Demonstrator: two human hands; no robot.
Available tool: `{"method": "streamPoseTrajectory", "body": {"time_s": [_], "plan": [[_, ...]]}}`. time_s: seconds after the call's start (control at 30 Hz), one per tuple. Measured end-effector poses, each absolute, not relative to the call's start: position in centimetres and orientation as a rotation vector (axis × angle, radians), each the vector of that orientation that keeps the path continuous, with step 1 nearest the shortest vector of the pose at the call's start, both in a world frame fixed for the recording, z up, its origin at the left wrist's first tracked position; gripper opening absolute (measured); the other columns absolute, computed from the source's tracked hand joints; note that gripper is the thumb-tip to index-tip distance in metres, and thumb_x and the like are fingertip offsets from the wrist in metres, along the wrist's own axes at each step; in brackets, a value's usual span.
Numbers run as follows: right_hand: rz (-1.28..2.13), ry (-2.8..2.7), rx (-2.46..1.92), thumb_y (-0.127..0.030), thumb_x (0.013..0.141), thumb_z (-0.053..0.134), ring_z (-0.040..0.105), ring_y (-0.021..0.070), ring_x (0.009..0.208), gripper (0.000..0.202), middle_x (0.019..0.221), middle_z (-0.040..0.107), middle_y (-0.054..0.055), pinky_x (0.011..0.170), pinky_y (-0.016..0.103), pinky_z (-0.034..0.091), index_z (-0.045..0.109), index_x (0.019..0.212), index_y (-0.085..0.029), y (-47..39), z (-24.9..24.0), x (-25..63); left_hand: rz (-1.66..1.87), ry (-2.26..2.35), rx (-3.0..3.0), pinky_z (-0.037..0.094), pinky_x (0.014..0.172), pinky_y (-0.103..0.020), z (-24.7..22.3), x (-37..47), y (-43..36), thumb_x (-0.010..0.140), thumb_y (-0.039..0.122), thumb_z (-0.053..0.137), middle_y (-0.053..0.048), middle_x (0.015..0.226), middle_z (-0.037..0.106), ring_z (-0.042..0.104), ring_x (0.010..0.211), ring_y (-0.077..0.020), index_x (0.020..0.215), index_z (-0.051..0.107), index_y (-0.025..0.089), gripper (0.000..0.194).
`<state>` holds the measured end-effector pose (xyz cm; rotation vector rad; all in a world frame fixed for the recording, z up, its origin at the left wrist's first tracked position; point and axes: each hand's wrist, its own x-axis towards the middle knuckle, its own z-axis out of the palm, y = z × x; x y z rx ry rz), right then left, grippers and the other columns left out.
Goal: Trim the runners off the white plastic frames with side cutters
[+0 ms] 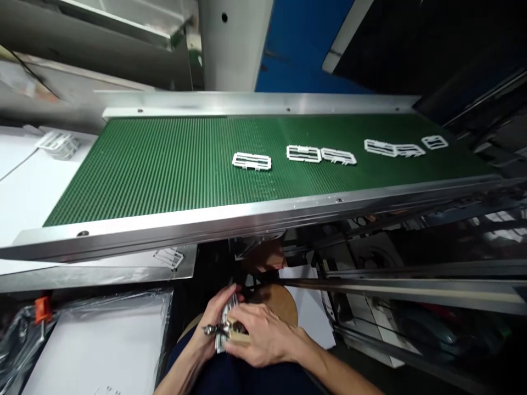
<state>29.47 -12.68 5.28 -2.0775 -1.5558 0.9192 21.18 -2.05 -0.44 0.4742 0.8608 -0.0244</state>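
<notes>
Both hands low | left hand [214,318] grips stacked white parts [224,323] | right hand [263,334] closed on them | green belt [164,164] carries six frames [251,161]

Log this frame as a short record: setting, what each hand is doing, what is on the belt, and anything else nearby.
setting: green conveyor belt with metal side rails, seen from above
left hand: holds a stack of white frames on edge, below the belt
right hand: rests on the same stack, fingers closed over it
on belt: six white plastic frames, lying flat in a row toward the right end
left of belt: pile of frames on a white surface
lower left: clear plastic bags
grip detail: small dark tool near the fingers, unclear
</notes>
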Motion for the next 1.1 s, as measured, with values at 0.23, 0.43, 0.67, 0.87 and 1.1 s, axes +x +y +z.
{"method": "streamPoseTrajectory", "body": {"time_s": [0.23, 0.43, 0.67, 0.87, 1.1], "plan": [[0.846, -1.393, -1.996, -0.035, 0.085, 0.049, 0.046, 0.009, 0.056, 0.014, 0.07, 0.052, -0.003, 0.05, 0.019, 0.034, 0.049, 0.087, -0.021, -10.2, 18.7, 36.3, 0.039, 0.821, 0.311, 0.054, 0.059, -0.032, -2.2, 19.8, -2.5, 0.061, 0.027, 0.079, -0.003, 0.07, 0.062, 0.062, 0.062, -0.0185, 0.078, 0.06, 0.017, 0.028], [0.001, -1.586, -2.437, -0.021, 0.078, 0.049, 0.049, 0.0129, 0.057, 0.009, 0.074, 0.057, 0.0, 0.051, 0.023, 0.031, 0.047, 0.087, -0.02, -1.4, 23.4, 45.1, -0.007, 0.553, 0.439, 0.048, 0.046, -0.029, -3.8, 20.2, -3.8, 0.051, 0.036, 0.084, -0.001, 0.059, 0.054, 0.054, 0.051, -0.016, 0.065, 0.054, 0.017, 0.038], [-0.089, -1.816, -2.657, -0.019, 0.067, 0.059, 0.058, 0.025, 0.072, 0.028, 0.083, 0.062, 0.01, 0.061, 0.03, 0.036, 0.052, 0.094, -0.017, 3.9, 20.5, 48.9, 0.04, 0.611, 0.465, 0.036, 0.034, -0.019, -3.1, 19.9, -2.4, 0.056, 0.039, 0.082, -0.002, 0.055, 0.057, 0.049, 0.04, -0.0117, 0.064, 0.055, 0.018, 0.035], [0.002, -1.562, -2.334, -0.018, 0.077, 0.05, 0.056, 0.0161, 0.065, 0.014, 0.074, 0.058, 0.002, 0.056, 0.025, 0.037, 0.05, 0.091, -0.018, 1.5, 23.3, 46.3, 0.12, 0.593, 0.457, 0.043, 0.038, -0.02, 0.0, 18.9, 0.2, 0.06, 0.035, 0.079, -0.005, 0.076, 0.062, 0.053, 0.049, -0.0119, 0.068, 0.057, 0.017, 0.029], [1.017, -1.055, -1.749, -0.021, 0.07, 0.063, 0.052, 0.0114, 0.054, 0.016, 0.062, 0.053, -0.004, 0.05, 0.022, 0.041, 0.052, 0.081, -0.019, -6.3, 21.2, 37.0, 0.111, 0.41, 0.637, 0.048, 0.049, -0.024, 6.1, 18.5, 3.5, 0.071, 0.041, 0.07, -0.009, 0.08, 0.061, 0.055, 0.058, -0.0151, 0.09, 0.063, 0.014, 0.034]]}}
